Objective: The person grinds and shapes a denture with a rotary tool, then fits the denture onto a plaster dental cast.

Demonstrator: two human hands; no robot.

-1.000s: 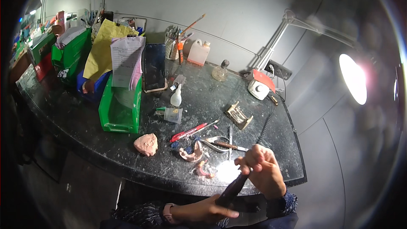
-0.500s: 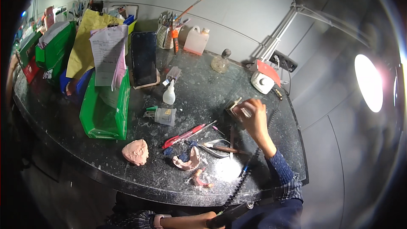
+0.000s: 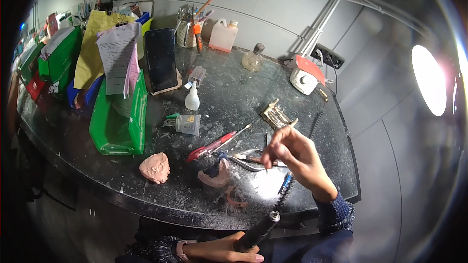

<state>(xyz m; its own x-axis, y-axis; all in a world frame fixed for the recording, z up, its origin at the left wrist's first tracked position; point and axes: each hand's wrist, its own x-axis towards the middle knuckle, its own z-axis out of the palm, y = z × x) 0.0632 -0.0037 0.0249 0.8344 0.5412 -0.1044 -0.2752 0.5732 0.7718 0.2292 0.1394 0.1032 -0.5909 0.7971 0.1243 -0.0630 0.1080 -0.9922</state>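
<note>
I see left grip [image 3: 224, 250] closed round black handpiece [image 3: 257, 234], no bit visible in it; right grip [image 3: 303, 161] beyond handpiece, hold unclear; pink arch [image 3: 214, 180], left of handpiece, unworked.

Left hand [image 3: 225, 250] grips black handpiece [image 3: 257, 234]. Right hand [image 3: 302, 161] hovers over dark bench [image 3: 222, 87] near pliers [image 3: 247, 167]. Pink cast [image 3: 155, 168] sits near green bin [image 3: 117, 147].

No wording can be made out: the lines on the white paper sheet [image 3: 116, 61] above the front green bin [image 3: 111, 139] and the marks on the small clear container [image 3: 187, 125] are too small.
</note>
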